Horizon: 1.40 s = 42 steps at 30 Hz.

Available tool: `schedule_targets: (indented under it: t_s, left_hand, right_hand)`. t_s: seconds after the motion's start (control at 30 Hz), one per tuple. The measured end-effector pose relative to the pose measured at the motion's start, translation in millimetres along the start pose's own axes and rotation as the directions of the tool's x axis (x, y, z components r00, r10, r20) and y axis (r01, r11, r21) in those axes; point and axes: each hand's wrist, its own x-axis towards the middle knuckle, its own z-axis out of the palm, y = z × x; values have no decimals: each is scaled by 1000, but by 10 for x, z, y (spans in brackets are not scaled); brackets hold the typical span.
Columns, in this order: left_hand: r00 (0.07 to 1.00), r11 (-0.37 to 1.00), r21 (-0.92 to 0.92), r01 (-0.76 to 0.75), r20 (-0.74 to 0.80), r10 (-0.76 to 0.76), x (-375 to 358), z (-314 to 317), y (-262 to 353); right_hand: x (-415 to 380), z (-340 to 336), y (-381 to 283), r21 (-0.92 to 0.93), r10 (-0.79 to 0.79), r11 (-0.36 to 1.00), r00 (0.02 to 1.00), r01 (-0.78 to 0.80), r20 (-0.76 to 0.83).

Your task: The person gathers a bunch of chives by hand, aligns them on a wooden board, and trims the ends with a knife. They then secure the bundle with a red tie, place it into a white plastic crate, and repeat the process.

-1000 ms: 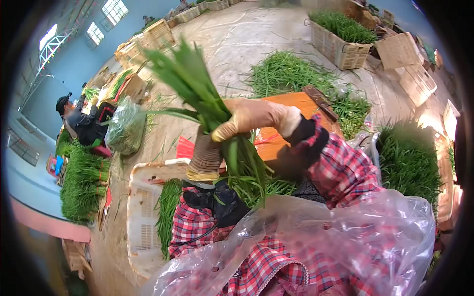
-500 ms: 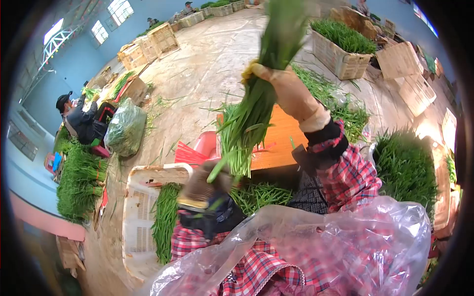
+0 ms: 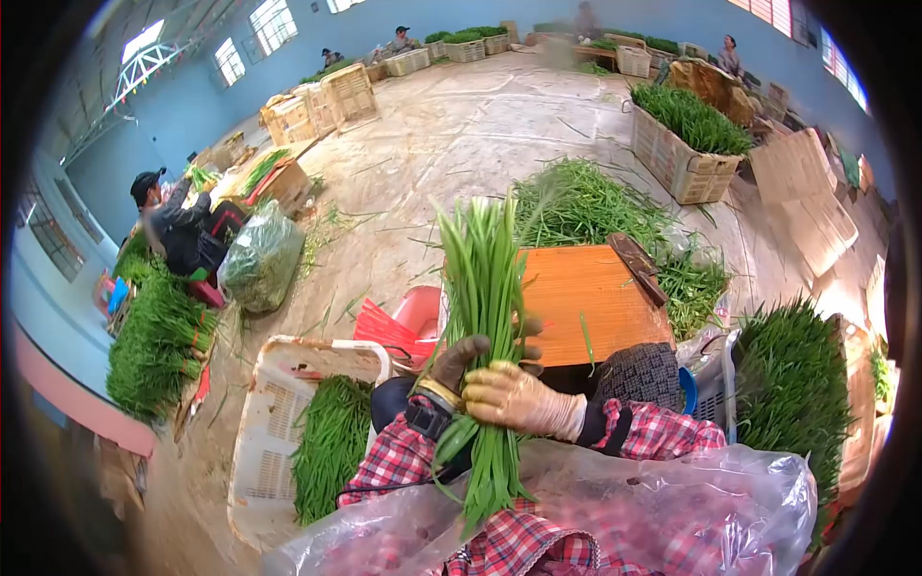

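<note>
At the far left a seated person (image 3: 178, 226) is beside tied bundles (image 3: 158, 350) of green leaves, and nearer stands a white crate (image 3: 257, 451) with more leaves (image 3: 331, 446) lying inside. Then comes the left hand (image 3: 455, 365), in a dark glove, with its fingers closed around the back of the leafy bunch (image 3: 483, 278). This bunch stands almost upright before the person's chest, paler ends on top, darker leaves hanging below. The right hand (image 3: 519, 398), in a light glove, is wrapped across its front, a little lower. I judge the bunch to be light, rather firm in the paler part but soft in the leaves, which could bend, bruise or slip; a gentle hold around the middle seems best. Further right are the orange tabletop (image 3: 586, 293) and a full basket (image 3: 792, 384) of greens.
</note>
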Motion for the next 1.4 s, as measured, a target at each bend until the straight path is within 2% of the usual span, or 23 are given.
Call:
schedule_targets:
  t_s: [0.13,0.17,0.23,0.33,0.37,0.4,0.43,0.47,0.53,0.57,0.6,0.63,0.7,0.8,0.9,0.97,1.03,1.07,1.13,1.17,1.3,1.33,1.4]
  left_hand:
    - [973,930,309,200,-177,-150,-64,-201,67]
    - [976,896,399,196,-167,-139,-70,-202,60]
    - [958,831,530,169,-286,-13,-156,-62,10]
    - [925,865,450,222,-377,-42,-266,-149,-11]
    - [932,846,485,222,-361,-37,-298,-166,16]
    - [938,827,517,221,-345,-35,-335,-182,48]
    - [945,808,547,218,-326,-34,-366,-197,60]
    - [956,795,576,192,-292,-19,-370,-266,39]
    - [947,791,579,196,-320,0,-394,-243,-13]
    - [943,788,583,198,-332,9,-390,-222,-38]
    - [952,799,576,173,-305,14,-379,-218,-68]
    - [940,782,588,207,-341,7,-368,-192,-108]
    - [912,746,608,271,-411,4,-365,-128,-192]
    - [906,657,697,287,-420,49,-323,-206,-349]
    - [892,579,756,305,-440,105,-292,-274,-543]
    - [903,557,778,291,-416,110,-272,-201,-613]
    - [897,622,731,280,-431,103,-292,-66,-635]
    - [894,659,698,280,-440,85,-297,-30,-634]
    - [886,771,571,283,-463,18,-353,-114,-675]
    - [882,772,558,304,-471,-7,-375,-162,-676]
    - [880,766,547,336,-473,-48,-399,-273,-703]
    - [881,748,576,329,-473,-23,-392,-268,-718]
    - [879,720,621,310,-476,33,-395,-248,-743]
  right_hand:
    - [-160,215,-247,-2,13,1000,990,-13,140]
    - [-180,203,-316,28,31,999,987,-36,156]
    - [-194,160,-429,182,61,978,979,-97,196]
    - [-241,-135,-438,480,93,860,977,-175,190]
    - [-304,-172,-406,568,86,801,975,-190,204]
    - [-428,-185,-367,660,278,642,921,-389,272]
    - [-523,-262,-381,649,541,536,810,-540,226]
    - [-595,-189,-270,852,690,264,705,-453,161]
    - [-725,-219,39,902,820,25,526,-430,228]
    - [-716,-322,169,911,805,-244,454,-332,381]
    - [-726,-358,268,919,805,-325,445,-223,393]
    - [-718,-396,359,905,788,-377,446,-195,424]
    - [-605,-502,425,933,834,-298,422,-200,356]
    - [-494,-633,495,958,871,-277,404,-67,280]
    - [-505,-589,525,969,892,-138,399,-204,211]
    - [-581,-531,495,970,915,-170,339,-172,221]
    - [-745,-428,504,967,916,-217,312,-137,250]
    - [-791,-389,466,967,916,-250,310,-57,255]
    - [-886,-423,370,964,900,-265,358,-4,249]
    - [-904,-452,348,964,894,-266,381,26,237]
    - [-909,-584,288,964,870,-63,459,-259,180]
    - [-897,-485,275,979,875,-200,445,-28,191]
    - [-913,-416,291,981,901,-191,392,-23,184]
